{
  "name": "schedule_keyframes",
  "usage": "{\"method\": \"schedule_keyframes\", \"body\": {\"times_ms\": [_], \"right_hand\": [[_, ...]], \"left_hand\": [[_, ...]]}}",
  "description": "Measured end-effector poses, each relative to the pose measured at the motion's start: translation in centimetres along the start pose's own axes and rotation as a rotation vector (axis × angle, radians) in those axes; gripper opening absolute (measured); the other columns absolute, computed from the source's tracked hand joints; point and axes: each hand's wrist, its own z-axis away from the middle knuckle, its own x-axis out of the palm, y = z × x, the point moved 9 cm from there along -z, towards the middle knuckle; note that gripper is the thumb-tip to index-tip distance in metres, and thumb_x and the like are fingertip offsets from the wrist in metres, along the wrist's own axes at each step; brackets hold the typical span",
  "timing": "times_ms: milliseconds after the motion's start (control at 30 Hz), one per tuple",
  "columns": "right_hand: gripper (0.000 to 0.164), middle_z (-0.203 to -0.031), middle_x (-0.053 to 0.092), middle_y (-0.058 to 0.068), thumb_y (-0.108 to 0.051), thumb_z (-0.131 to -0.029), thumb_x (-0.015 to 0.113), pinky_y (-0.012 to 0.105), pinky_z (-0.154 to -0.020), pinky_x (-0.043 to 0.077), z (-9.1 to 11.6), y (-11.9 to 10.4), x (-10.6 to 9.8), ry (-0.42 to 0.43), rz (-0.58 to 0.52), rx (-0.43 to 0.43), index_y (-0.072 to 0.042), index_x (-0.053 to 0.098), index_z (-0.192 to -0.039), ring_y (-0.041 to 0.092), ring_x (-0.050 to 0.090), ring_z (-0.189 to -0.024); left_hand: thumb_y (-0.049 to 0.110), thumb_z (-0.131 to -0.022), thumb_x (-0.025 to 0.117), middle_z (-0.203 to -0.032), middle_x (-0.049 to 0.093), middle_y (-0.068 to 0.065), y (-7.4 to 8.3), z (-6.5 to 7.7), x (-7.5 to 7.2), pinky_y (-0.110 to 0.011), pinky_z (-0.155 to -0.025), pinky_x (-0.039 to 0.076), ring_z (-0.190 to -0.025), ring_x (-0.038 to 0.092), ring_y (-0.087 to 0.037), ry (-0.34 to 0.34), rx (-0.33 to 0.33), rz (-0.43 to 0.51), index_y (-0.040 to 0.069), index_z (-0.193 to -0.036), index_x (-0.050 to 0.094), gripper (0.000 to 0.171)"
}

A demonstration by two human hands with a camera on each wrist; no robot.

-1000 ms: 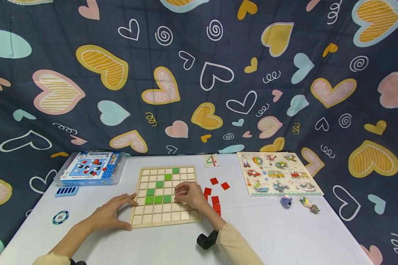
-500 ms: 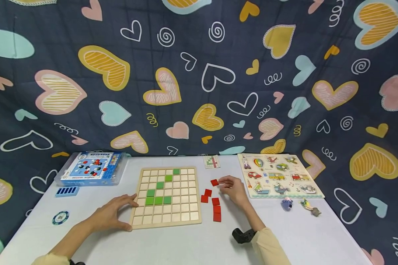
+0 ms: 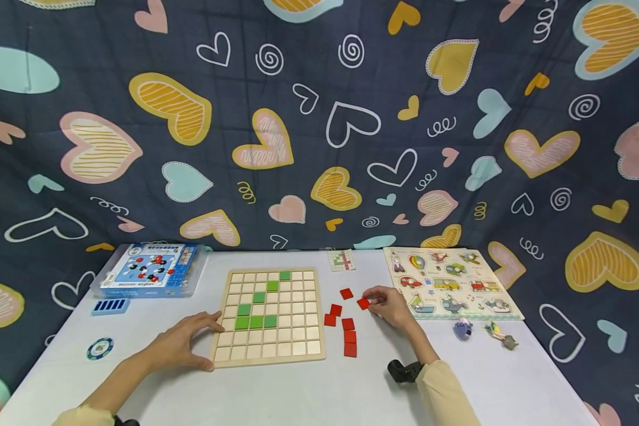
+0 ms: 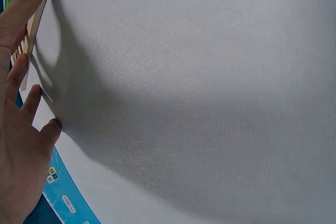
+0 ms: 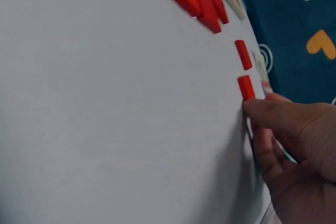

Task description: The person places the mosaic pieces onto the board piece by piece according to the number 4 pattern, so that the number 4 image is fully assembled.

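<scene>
My left hand [image 3: 174, 346] rests beside the left edge of a wooden grid board [image 3: 268, 362], its thumb and fingers spread and touching the frame. Several green tiles [image 3: 257, 321] sit in the board's squares, in a diagonal and a short row. To the right of the board, my right hand [image 3: 393, 307] pinches a red square tile [image 3: 363, 303] between thumb and fingers at the table surface. The right wrist view shows the thumb at the end of that red tile [image 5: 245, 86]. Several other red tiles [image 3: 349, 336] lie between the board and this hand.
Behind the tiles lies a small pattern card [image 3: 342, 260]. A vehicle picture puzzle board [image 3: 452, 284] is at the back right, with two small figurines [image 3: 462, 329] in front. On the left are a boxed set [image 3: 151, 271], a blue slotted block [image 3: 110, 306] and a round chip [image 3: 100, 348].
My right hand has left the board and moved right to the loose red tiles, where it now pinches the rightmost one. The left hand has stayed at the board's edge.
</scene>
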Motion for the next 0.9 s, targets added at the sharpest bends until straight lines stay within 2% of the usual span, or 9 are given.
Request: {"method": "schedule_keyframes", "body": {"times_ms": [200,300,400,600,733,900], "right_hand": [[0.023,-0.09,0.07,0.009,0.007,-0.077,0.073,0.022,-0.068,0.052,0.6,0.5,-0.3,0.095,-0.047,-0.011,0.002,0.07,-0.1,0.013,0.062,-0.073],[0.022,-0.09,0.071,0.011,0.006,-0.077,0.074,0.024,-0.068,0.055,1.0,-0.1,-0.5,0.151,-0.102,-0.068,0.004,0.07,-0.099,0.013,0.065,-0.074],[0.022,-0.091,0.072,0.013,0.005,-0.077,0.074,0.023,-0.068,0.055,1.1,-0.6,-0.2,0.179,-0.136,-0.062,0.005,0.07,-0.099,0.014,0.067,-0.076],[0.023,-0.092,0.072,0.015,0.006,-0.077,0.074,0.018,-0.064,0.052,0.2,-1.0,1.3,0.177,-0.138,0.056,0.003,0.071,-0.099,0.021,0.069,-0.079],[0.023,-0.09,0.072,0.015,0.006,-0.077,0.074,0.019,-0.064,0.053,-0.5,-2.1,2.8,0.149,-0.158,0.06,0.004,0.071,-0.1,0.02,0.068,-0.077],[0.023,-0.087,0.072,0.015,0.004,-0.078,0.074,0.025,-0.069,0.056,-1.5,-3.8,5.1,0.103,-0.195,0.048,0.004,0.07,-0.101,0.02,0.069,-0.077]], "left_hand": [[0.058,-0.058,0.082,-0.145,0.044,-0.014,-0.1,-0.1,-0.2,-0.082,-0.075,0.033,-0.13,0.036,-0.048,0.008,-0.009,-0.004,0.031,-0.115,0.061,0.066],[0.057,-0.058,0.082,-0.145,0.044,-0.015,0.0,-0.1,-0.3,-0.082,-0.074,0.033,-0.13,0.036,-0.049,0.01,-0.003,-0.009,0.031,-0.115,0.061,0.066],[0.057,-0.058,0.082,-0.145,0.043,-0.015,0.1,-0.1,-0.4,-0.082,-0.075,0.034,-0.13,0.036,-0.048,0.009,-0.008,-0.005,0.031,-0.115,0.061,0.066],[0.055,-0.059,0.082,-0.146,0.043,-0.014,0.3,0.0,-0.3,-0.082,-0.075,0.033,-0.13,0.035,-0.048,-0.001,-0.003,0.009,0.031,-0.115,0.06,0.065],[0.055,-0.059,0.083,-0.146,0.043,-0.014,0.2,0.0,-0.2,-0.082,-0.076,0.033,-0.13,0.035,-0.049,0.002,-0.004,0.009,0.031,-0.115,0.06,0.065],[0.056,-0.058,0.082,-0.146,0.044,-0.015,0.1,0.0,-0.1,-0.081,-0.076,0.034,-0.13,0.036,-0.049,0.009,-0.001,0.007,0.032,-0.115,0.06,0.065]]}}
